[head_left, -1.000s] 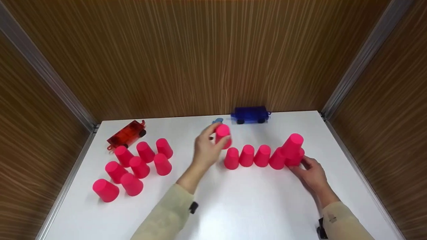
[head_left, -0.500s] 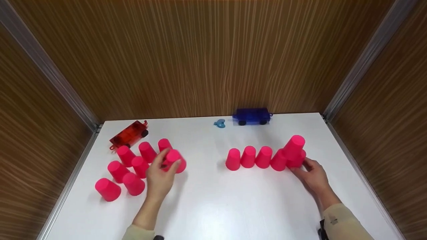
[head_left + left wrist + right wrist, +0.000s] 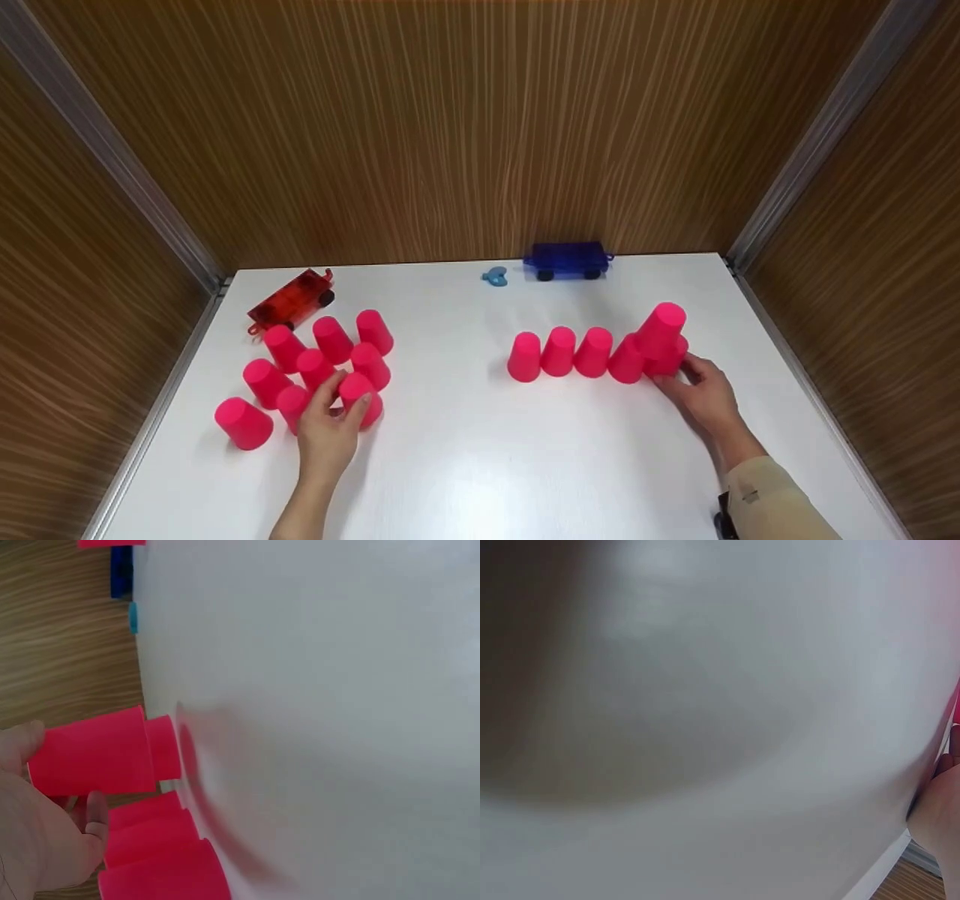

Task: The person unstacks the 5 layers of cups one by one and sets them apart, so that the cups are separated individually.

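My left hand (image 3: pixel 326 435) grips an upside-down pink cup (image 3: pixel 361 405) between thumb and fingers, at the front right of a cluster of several similar cups. In the left wrist view, the held cup (image 3: pixel 94 754) overlaps another cup (image 3: pixel 165 746) behind it, and a shadow falls on the tabletop. Over on the right, a row of pink cups (image 3: pixel 559 352) stands upside down, with one upper cup (image 3: pixel 664 326) raised on the row's right end. My right hand (image 3: pixel 705 394) holds the lower end cup (image 3: pixel 667 364) near its base, thumb in front. The right wrist view catches only part of that hand (image 3: pixel 937 799).
A see-through red toy wagon (image 3: pixel 292 300) lies behind the left cluster. Along the back wall (image 3: pixel 480 135) are a blue toy wagon (image 3: pixel 568 260) and a small light-blue piece (image 3: pixel 496 277). Wood-patterned panels flank the white table (image 3: pixel 480 465) on both sides.
My left hand has carried its cup from beside the right row leftward and toward the front, to the left cluster. My right hand stays at the row's right end.
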The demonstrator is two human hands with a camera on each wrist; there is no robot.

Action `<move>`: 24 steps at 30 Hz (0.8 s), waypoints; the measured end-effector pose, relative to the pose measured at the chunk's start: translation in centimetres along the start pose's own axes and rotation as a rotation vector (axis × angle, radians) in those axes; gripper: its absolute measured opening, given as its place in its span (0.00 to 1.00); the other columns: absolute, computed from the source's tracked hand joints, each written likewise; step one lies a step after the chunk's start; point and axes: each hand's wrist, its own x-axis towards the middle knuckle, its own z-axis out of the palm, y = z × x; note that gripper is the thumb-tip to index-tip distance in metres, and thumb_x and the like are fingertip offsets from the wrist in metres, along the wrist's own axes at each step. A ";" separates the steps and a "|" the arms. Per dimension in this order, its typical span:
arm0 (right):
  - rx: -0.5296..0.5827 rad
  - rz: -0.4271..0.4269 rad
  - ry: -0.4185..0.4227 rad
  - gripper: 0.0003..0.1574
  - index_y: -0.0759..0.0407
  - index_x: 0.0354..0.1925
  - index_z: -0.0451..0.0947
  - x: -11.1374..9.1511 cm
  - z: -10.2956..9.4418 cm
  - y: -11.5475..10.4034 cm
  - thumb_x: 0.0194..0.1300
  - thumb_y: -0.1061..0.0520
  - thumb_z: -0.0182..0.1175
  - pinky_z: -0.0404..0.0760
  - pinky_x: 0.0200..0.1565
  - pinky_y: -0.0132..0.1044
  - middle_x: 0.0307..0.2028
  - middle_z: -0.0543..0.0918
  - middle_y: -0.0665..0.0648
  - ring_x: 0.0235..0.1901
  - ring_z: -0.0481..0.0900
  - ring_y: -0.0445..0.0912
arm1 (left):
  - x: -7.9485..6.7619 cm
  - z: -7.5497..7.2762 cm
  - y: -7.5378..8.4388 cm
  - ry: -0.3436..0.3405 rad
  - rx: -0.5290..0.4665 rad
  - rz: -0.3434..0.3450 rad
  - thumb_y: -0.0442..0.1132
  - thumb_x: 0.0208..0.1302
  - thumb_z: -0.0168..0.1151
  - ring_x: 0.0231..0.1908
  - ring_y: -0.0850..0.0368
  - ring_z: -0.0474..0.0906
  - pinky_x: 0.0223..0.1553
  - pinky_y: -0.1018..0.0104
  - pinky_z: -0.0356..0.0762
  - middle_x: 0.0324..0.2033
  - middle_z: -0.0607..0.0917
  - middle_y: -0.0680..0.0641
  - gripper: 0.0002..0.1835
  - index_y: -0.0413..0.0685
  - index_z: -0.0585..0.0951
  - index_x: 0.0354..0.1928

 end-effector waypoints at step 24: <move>0.004 0.024 0.006 0.55 0.58 0.81 0.62 0.0 0.0 0.0 0.68 0.37 0.72 0.70 0.71 0.61 0.78 0.61 0.68 0.78 0.56 0.69 | 0.6 -0.1 -1.9 0.037 -0.008 0.019 0.36 0.65 0.76 0.70 0.40 0.72 0.61 0.48 0.80 0.68 0.78 0.41 0.38 0.46 0.72 0.76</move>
